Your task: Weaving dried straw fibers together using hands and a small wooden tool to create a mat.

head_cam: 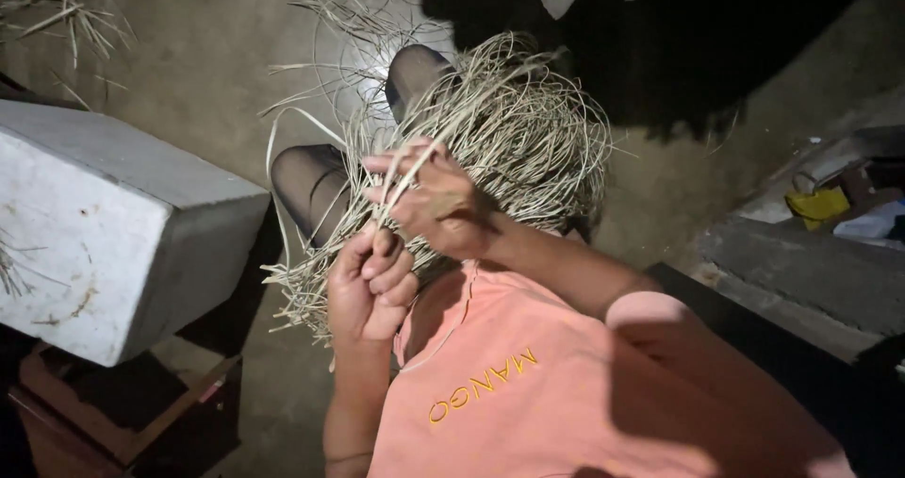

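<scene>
Hands on straw bundle (500, 139) | left hand (370, 285) fisted round strands at bundle's near edge | right hand (434, 200) beside it, fingers pinching strands | white block (104, 223) left of bundle

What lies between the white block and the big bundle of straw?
In the head view, a knee in dark stocking lies between the white block and the bundle of straw.

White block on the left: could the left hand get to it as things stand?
Probably not at once: the left hand is closed on the straw strands. The white block lies beside it, nothing between.
</scene>
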